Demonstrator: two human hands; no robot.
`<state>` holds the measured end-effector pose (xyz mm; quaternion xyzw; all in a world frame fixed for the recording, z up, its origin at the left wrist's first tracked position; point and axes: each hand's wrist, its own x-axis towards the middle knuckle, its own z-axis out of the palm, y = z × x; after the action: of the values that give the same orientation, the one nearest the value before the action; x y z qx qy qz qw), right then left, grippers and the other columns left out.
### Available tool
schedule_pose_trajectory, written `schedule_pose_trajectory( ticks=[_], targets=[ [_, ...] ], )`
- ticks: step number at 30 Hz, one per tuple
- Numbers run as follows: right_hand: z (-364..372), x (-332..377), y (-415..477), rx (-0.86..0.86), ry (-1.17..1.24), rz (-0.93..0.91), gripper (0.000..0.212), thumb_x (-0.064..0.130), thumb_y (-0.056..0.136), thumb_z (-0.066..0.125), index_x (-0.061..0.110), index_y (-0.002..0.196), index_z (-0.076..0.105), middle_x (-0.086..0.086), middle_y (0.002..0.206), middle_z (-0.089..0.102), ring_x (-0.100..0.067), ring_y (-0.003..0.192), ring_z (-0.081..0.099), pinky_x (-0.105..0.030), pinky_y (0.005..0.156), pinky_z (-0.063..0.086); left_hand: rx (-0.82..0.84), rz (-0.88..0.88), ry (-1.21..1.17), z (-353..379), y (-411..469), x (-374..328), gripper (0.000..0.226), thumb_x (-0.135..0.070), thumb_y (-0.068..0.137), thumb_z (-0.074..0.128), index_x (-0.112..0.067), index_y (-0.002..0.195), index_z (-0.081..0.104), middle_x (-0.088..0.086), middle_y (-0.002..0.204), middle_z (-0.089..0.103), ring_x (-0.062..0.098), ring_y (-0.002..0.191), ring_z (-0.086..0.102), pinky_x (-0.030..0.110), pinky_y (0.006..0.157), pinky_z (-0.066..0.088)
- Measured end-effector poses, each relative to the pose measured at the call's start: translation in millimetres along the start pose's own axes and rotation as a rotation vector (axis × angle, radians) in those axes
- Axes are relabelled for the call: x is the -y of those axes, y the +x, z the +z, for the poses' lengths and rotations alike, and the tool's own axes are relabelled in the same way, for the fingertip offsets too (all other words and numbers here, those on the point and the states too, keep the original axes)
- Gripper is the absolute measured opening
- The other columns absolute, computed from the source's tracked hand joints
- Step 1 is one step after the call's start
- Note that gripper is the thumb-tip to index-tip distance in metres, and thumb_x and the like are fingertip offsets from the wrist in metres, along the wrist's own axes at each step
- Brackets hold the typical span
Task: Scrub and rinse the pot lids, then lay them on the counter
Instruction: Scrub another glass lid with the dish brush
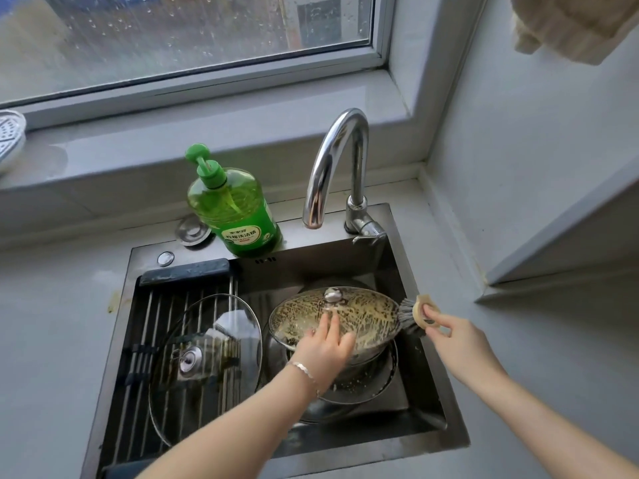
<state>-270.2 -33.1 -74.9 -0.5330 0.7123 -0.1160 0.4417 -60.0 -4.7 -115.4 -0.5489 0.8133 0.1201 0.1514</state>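
A soapy glass pot lid (366, 316) with a metal knob lies tilted over the right half of the sink (428, 344), on top of other metal ware. My left hand (325, 345) rests flat on its near edge, fingers straight. My right hand (456, 335) grips a round wooden dish brush (416, 314), whose dark bristles touch the lid's right rim. A second, larger glass lid (207, 364) leans on the roll-up drying rack (162, 319) over the sink's left half.
A green dish soap pump bottle (235, 209) stands on the sink's back ledge beside the chrome faucet (337, 167). Grey counter (52, 340) runs on both sides of the sink. A white strainer (10, 140) sits on the window sill at left.
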Motion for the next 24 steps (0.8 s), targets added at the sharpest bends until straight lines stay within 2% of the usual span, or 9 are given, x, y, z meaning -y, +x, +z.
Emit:
schedule_pose_trajectory(
  ticks=[2,4,8,11,15,18,20,22,24],
  targets=[
    [1,0,-4,-0.027,0.021,-0.016,0.039,0.013,0.094,0.05,0.021,0.132,0.051,-0.009,0.13,0.057,-0.024,0.12,0.051,-0.018,0.084,0.034,0.184,-0.01,0.049,19,-4,-7,0.046,0.002,0.092,0.045,-0.001,0.136,0.029,0.029,0.152,0.004,0.045,0.141,0.003,0.055,0.11,0.026],
    [3,1,-6,-0.028,0.03,-0.038,0.039,0.013,0.094,0.05,0.02,0.132,0.052,-0.008,0.128,0.059,-0.023,0.119,0.053,-0.015,0.08,0.032,0.237,0.003,0.088,35,-5,-15,0.049,0.003,0.092,0.043,0.0,0.138,0.026,0.025,0.153,-0.004,0.042,0.141,-0.008,0.058,0.112,0.016],
    [15,5,-9,0.021,0.05,-0.057,0.039,0.014,0.095,0.049,0.021,0.133,0.05,-0.002,0.131,0.056,-0.02,0.122,0.05,-0.019,0.093,0.034,0.306,0.071,0.099,57,4,-27,0.054,-0.002,0.093,0.046,0.004,0.141,0.022,0.023,0.154,-0.007,0.036,0.142,-0.011,0.057,0.113,0.012],
    [24,8,-10,0.052,0.053,-0.058,0.039,0.014,0.095,0.049,0.02,0.134,0.05,0.001,0.116,0.061,-0.015,0.107,0.054,-0.015,0.087,0.033,0.37,0.043,0.094,64,14,-29,0.052,-0.007,0.096,0.041,0.001,0.144,0.022,0.021,0.155,-0.008,0.033,0.143,-0.009,0.053,0.114,0.012],
    [31,11,-4,0.058,0.071,-0.05,0.04,0.013,0.094,0.05,0.02,0.133,0.05,0.001,0.128,0.058,-0.016,0.113,0.054,-0.016,0.089,0.034,0.466,-0.009,0.053,65,22,-25,0.04,-0.007,0.097,0.039,-0.002,0.136,0.042,0.019,0.155,-0.011,0.032,0.144,-0.008,0.051,0.114,0.013],
    [35,14,0,0.069,0.075,-0.058,0.039,0.014,0.094,0.05,0.02,0.133,0.05,-0.002,0.131,0.057,-0.018,0.115,0.054,-0.019,0.089,0.037,0.487,-0.081,-0.081,58,20,-18,0.049,-0.002,0.091,0.047,-0.006,0.139,0.038,0.015,0.156,-0.009,0.028,0.145,-0.004,0.046,0.116,0.015],
    [38,17,0,0.088,0.064,-0.067,0.039,0.015,0.094,0.05,0.022,0.133,0.05,-0.004,0.129,0.058,-0.02,0.111,0.055,-0.022,0.09,0.041,0.379,-0.165,-0.218,48,12,-9,0.052,0.0,0.086,0.053,-0.008,0.136,0.041,0.013,0.157,-0.002,0.026,0.145,0.006,0.041,0.115,0.021],
    [43,20,-1,0.107,0.042,-0.085,0.039,0.017,0.094,0.051,0.024,0.133,0.05,-0.003,0.126,0.059,-0.02,0.108,0.056,-0.027,0.091,0.044,0.193,-0.306,-0.432,35,-2,3,0.04,-0.003,0.087,0.05,-0.013,0.126,0.048,0.008,0.154,0.02,0.025,0.137,0.032,0.035,0.107,0.035],
    [49,27,-5,0.132,0.031,-0.113,0.04,0.019,0.094,0.051,0.026,0.134,0.049,0.002,0.108,0.064,-0.013,0.094,0.057,-0.024,0.085,0.045,0.001,-0.545,-0.764,23,-17,20,0.025,-0.008,0.09,0.046,-0.017,0.111,0.055,0.004,0.13,0.052,0.019,0.107,0.057,0.03,0.09,0.047]
  ],
)
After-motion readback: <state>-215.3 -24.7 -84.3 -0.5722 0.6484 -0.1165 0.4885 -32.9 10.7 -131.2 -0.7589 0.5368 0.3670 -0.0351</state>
